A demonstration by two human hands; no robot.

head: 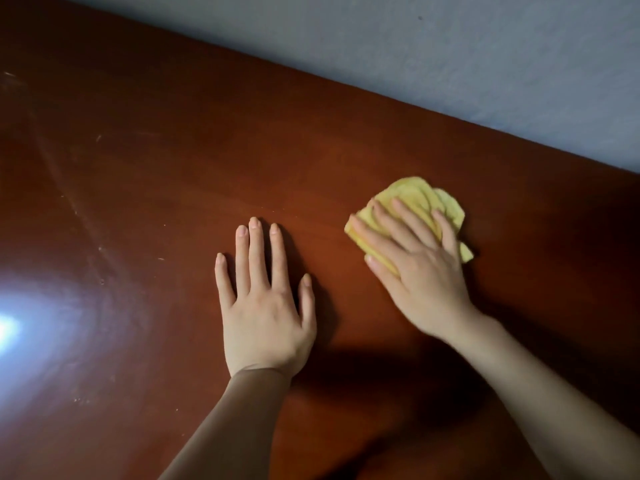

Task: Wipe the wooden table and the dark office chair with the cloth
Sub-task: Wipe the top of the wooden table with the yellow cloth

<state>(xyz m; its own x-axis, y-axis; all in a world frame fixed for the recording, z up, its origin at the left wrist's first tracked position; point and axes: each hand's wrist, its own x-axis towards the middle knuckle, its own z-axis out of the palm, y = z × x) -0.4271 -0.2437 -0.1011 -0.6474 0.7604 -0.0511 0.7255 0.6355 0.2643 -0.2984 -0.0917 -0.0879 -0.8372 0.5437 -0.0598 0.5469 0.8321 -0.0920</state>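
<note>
Fingers [391,227] of the right hand [420,271]: straight and spread, laid flat on top of the yellow cloth [417,192] and pressing it onto the table [166,188]; none of them curls round the fabric. The thumb lies along the near-left edge of the cloth. The cloth is bunched into a loose, folded pad. It shows past the fingertips on the side toward the wall [485,64], in the gaps between the spread fingers, and to the right of the little finger, where a corner sticks out beside the back of the hand. The pad lies on the right part of the tabletop, near the far edge where the wood meets the wall but not touching it. Fingers [258,258] of the left hand [265,306]: straight, slightly parted, thumb held out to the side, palm down and flat on bare wood. This hand lies to the left of the cloth and apart from it, with a strip of tabletop between the two. Both forearms reach in from the lower edge. The table is glossy reddish-brown; pale streaks [69,192] cross its left part, and a bright glare [10,329] sits at the left border.
</note>
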